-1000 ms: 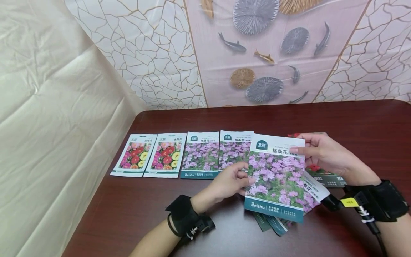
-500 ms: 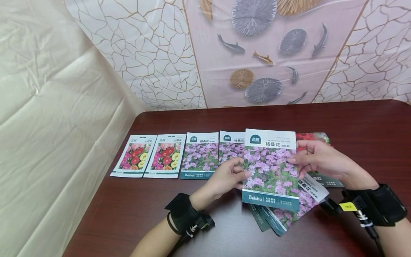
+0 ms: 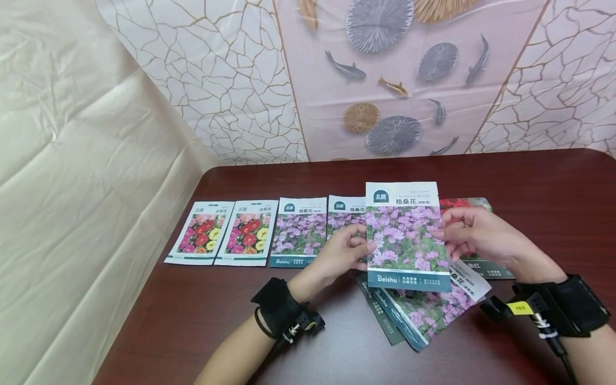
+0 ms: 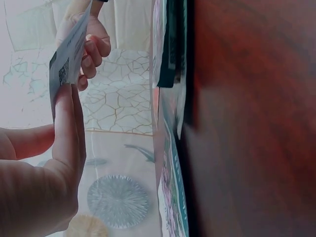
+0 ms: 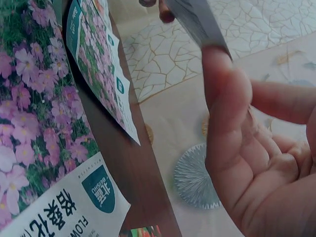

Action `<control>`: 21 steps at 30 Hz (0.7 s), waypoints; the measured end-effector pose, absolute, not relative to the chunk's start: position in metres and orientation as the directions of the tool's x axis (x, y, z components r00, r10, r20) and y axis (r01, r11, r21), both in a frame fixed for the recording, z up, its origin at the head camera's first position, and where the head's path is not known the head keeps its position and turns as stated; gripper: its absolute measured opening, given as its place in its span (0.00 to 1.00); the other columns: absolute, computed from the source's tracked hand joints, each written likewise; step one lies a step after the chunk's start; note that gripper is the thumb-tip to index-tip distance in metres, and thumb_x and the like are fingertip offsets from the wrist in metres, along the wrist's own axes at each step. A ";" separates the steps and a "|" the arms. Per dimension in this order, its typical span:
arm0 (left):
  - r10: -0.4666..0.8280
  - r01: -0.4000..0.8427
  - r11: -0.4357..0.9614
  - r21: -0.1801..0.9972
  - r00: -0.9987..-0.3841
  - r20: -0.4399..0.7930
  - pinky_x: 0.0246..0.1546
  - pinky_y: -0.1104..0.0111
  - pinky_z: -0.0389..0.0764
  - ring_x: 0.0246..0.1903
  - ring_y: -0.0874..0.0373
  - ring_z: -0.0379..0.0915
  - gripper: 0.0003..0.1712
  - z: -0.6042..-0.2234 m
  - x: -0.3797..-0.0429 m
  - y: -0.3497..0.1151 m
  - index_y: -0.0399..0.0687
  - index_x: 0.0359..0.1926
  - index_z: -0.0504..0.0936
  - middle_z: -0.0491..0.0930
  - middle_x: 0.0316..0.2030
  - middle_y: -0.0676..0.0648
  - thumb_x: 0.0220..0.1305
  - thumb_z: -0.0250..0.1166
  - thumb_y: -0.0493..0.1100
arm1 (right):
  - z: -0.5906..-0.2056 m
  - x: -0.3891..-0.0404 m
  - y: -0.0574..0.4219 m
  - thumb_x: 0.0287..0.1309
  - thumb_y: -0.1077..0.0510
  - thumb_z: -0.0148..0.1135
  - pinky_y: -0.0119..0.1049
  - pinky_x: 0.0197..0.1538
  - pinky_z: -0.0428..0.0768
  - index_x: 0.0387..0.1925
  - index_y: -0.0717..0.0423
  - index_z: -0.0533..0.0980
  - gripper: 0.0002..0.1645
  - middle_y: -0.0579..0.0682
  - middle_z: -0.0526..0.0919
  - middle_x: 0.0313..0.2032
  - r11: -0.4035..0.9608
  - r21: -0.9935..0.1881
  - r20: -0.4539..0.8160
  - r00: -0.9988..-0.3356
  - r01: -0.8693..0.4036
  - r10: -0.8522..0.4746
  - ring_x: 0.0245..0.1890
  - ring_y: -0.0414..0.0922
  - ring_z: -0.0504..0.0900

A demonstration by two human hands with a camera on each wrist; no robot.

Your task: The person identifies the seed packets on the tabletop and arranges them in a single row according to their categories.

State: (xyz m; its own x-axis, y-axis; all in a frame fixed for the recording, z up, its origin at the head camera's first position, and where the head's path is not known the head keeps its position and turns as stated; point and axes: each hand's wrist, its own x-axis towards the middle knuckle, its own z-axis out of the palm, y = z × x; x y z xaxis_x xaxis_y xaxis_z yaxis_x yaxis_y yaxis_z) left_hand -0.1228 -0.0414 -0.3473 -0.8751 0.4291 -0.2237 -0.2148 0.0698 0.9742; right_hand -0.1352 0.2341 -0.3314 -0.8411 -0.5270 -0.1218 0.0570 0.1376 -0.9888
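Note:
Both hands hold up a seed packet [image 3: 406, 246] printed with pink-purple flowers, front towards the head camera. My left hand [image 3: 337, 254] pinches its left edge, thumb in front. My right hand [image 3: 486, 238] pinches its right edge between thumb and fingers. The left wrist view shows the packet's back [image 4: 66, 64] with a printed code. Beneath it on the table, more purple-flower packets [image 3: 428, 315] lie fanned and tilted. One of them looms large in the right wrist view, its white top [image 5: 74, 197] nearest the camera. The held packet partly hides the pile.
Left of the held packet stands a row on the dark red table [image 3: 216, 321]: two packets with mixed bright flowers [image 3: 202, 232] and two purple-flower packets [image 3: 299, 232]. A red-flower packet [image 3: 481, 203] lies behind my right hand. Patterned cloth [image 3: 231, 80] hangs behind the table.
The held packet has moved away from the body and slightly left, and has straightened. My right hand has shifted from its top right corner down to its right edge. More of the pile shows.

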 end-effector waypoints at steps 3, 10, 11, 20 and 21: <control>0.408 -0.212 0.080 0.974 -0.885 -0.226 0.29 0.67 0.80 0.32 0.59 0.76 0.24 -0.346 -0.128 -0.039 0.38 0.60 0.66 0.78 0.31 0.44 0.62 0.56 0.30 | -0.333 -0.138 0.234 0.63 0.66 0.51 0.38 0.23 0.79 0.34 0.66 0.68 0.04 0.53 0.80 0.23 0.184 -0.980 -0.149 -0.890 0.075 -0.431 0.19 0.47 0.78; 0.445 -0.245 0.065 0.967 -0.860 -0.248 0.36 0.65 0.80 0.41 0.53 0.76 0.29 -0.345 -0.139 -0.035 0.43 0.64 0.63 0.78 0.41 0.41 0.62 0.57 0.31 | -0.338 -0.147 0.238 0.63 0.62 0.52 0.37 0.23 0.79 0.41 0.66 0.66 0.10 0.51 0.77 0.27 0.211 -0.966 -0.208 -0.930 0.147 -0.305 0.19 0.45 0.77; 0.452 -0.255 0.065 0.965 -0.854 -0.256 0.37 0.65 0.79 0.43 0.53 0.76 0.29 -0.346 -0.140 -0.035 0.42 0.64 0.63 0.77 0.44 0.41 0.63 0.57 0.32 | -0.339 -0.148 0.240 0.63 0.62 0.52 0.37 0.24 0.79 0.42 0.67 0.65 0.11 0.51 0.77 0.27 0.209 -0.965 -0.217 -0.929 0.158 -0.301 0.19 0.45 0.77; 0.504 -0.353 0.013 0.936 -0.806 -0.311 0.46 0.63 0.75 0.53 0.48 0.70 0.32 -0.353 -0.149 -0.029 0.38 0.67 0.55 0.66 0.59 0.37 0.64 0.54 0.32 | -0.350 -0.155 0.250 0.66 0.65 0.47 0.35 0.24 0.78 0.56 0.78 0.55 0.24 0.50 0.78 0.26 0.298 -0.940 -0.247 -0.933 0.166 -0.260 0.20 0.44 0.78; 0.509 -0.356 0.013 0.934 -0.802 -0.312 0.47 0.63 0.75 0.53 0.48 0.69 0.32 -0.354 -0.150 -0.029 0.38 0.68 0.55 0.66 0.59 0.37 0.64 0.54 0.31 | -0.352 -0.156 0.251 0.66 0.65 0.46 0.35 0.23 0.78 0.57 0.78 0.55 0.24 0.50 0.77 0.26 0.318 -0.934 -0.248 -0.935 0.162 -0.253 0.20 0.43 0.78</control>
State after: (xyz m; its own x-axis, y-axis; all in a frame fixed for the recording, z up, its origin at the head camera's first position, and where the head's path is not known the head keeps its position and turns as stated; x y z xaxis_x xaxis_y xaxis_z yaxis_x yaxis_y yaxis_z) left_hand -0.1496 -0.0289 -0.3542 -0.8021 0.5090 -0.3123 -0.3557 0.0128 0.9345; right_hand -0.1557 0.2505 -0.3519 -0.9353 -0.2525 -0.2480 0.1619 0.3180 -0.9342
